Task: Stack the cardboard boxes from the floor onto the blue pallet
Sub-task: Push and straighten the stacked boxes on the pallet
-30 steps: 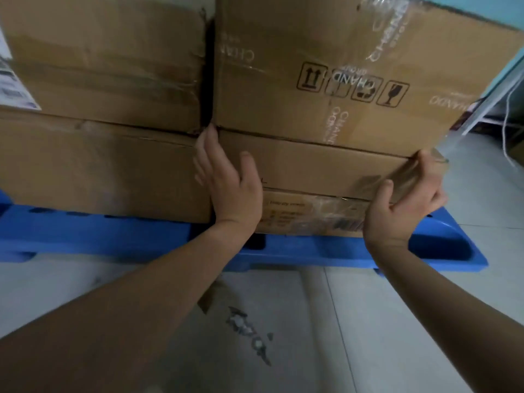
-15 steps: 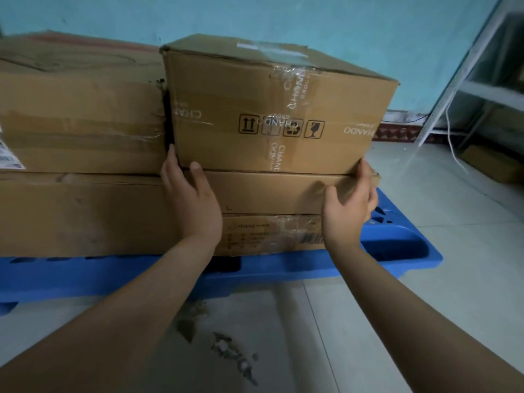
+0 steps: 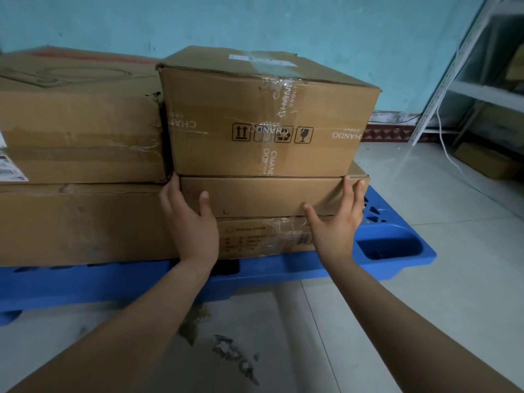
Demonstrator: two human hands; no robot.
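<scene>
Cardboard boxes stacked on the blue pallet — flat box steadied.
Left hand and right hand are spread flat against its stiff front; it is probably light, with crushable corners — best gripped at both ends.

Access, as I see it: open tiled floor right of the blue pallet; left side blocked by stacked large boxes; shelving obstructs far right.

a teal painted wall ran behind, scuffed, with a patterned red skirting band at its foot. pale floor tiles showed dark stains. grey metal shelving stood right.
</scene>
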